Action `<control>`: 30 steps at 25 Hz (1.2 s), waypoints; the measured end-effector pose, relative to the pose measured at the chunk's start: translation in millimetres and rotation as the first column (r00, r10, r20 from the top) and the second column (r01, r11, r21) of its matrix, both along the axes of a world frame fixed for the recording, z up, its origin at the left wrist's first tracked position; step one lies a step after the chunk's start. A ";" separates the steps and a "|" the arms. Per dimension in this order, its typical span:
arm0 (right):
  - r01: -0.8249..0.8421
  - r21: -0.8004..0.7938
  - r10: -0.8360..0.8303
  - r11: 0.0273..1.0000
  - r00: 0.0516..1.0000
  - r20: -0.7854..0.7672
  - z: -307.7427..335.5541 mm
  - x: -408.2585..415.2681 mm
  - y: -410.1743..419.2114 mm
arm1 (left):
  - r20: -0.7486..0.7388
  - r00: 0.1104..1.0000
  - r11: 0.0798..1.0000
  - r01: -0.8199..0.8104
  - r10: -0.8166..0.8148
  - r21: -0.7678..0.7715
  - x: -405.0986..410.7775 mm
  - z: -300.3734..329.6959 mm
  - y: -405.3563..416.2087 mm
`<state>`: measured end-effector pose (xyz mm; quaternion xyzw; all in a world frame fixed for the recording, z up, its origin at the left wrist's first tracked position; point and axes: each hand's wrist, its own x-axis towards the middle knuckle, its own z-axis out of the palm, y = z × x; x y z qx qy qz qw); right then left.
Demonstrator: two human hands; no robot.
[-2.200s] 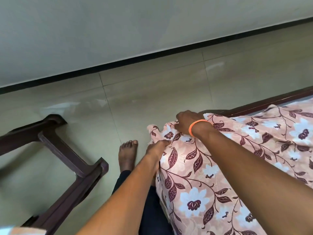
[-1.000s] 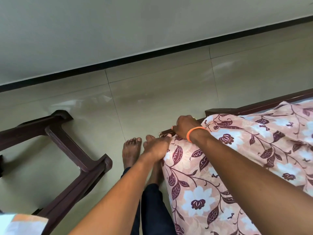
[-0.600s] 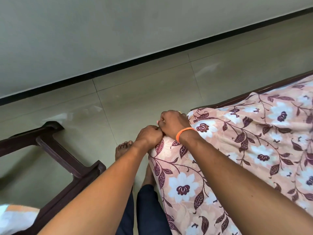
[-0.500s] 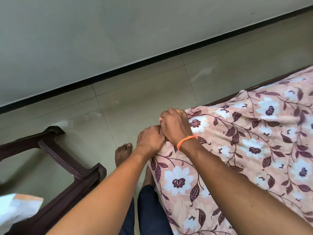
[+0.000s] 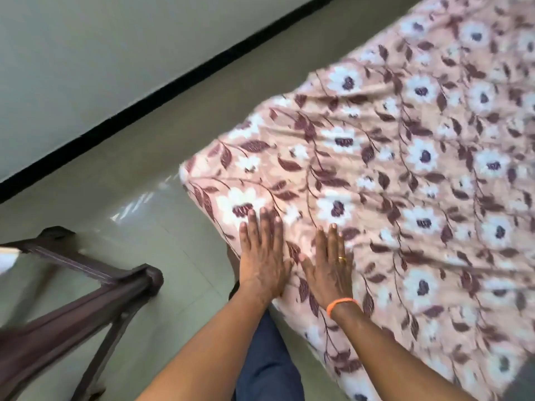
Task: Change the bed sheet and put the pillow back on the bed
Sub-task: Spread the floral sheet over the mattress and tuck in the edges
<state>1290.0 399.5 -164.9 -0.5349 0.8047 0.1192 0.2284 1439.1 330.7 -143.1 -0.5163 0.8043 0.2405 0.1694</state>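
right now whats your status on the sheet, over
Left hand and right hand both flat, fingers straight, pressing the floral sheet near the bed corner. Sheet spread, some wrinkles. No pillow in view. Wooden furniture stands beside, clear of the bed.

Home bedroom. A bed on the right, covered by a pink floral bed sheet point(image 5: 405, 169). Glossy pale tiled floor point(image 5: 130, 227) on the left, black skirting strip point(image 5: 162, 99) under a plain pale wall point(image 5: 101, 53) at the far side. Dark wooden furniture frame point(image 5: 72, 308) near left.
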 end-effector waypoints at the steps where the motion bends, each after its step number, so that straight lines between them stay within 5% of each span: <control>1: 0.022 0.005 -0.022 1.000 1.000 -0.001 -0.7 -6.2 32.9 | 0.006 1.000 1.000 0.021 -0.022 0.003 -8.3 -0.1 22.1; 12: 0.395 -0.038 -0.397 0.918 0.916 -0.053 -0.7 -98.8 335.7 | -0.001 0.959 0.959 0.283 -0.283 -0.005 -142.7 -11.3 288.5; 18: 0.686 -0.144 -0.681 0.713 0.727 0.091 -13.3 -172.1 480.3 | 0.011 0.903 0.902 0.430 -0.430 -0.027 -247.9 -21.0 430.1; 20: 0.894 -0.064 -0.792 0.444 0.425 0.438 -16.8 -187.0 510.7 | 0.030 0.878 0.877 0.478 -0.478 -0.042 -278.0 -23.5 465.0; 22: 0.964 0.254 -0.720 0.082 -0.119 0.684 -14.4 -202.7 531.1 | 0.041 0.868 0.866 0.496 -0.494 -0.063 -300.3 -29.8 491.6; 23: 0.931 0.365 -0.636 -0.002 -0.283 0.718 -15.9 -208.8 537.3 | 0.043 0.879 0.877 0.476 -0.474 -0.067 -305.4 -33.7 498.2; 26: 0.845 0.531 -0.403 -0.066 -0.510 0.760 -28.3 -216.6 546.4 | 0.071 0.900 0.893 0.436 -0.431 -0.112 -309.5 -37.2 505.1; 30: 0.805 0.590 -0.362 -0.064 -0.570 0.738 -55.3 -214.7 539.5 | 0.108 0.894 0.888 0.445 -0.434 -0.117 -311.9 -38.2 506.1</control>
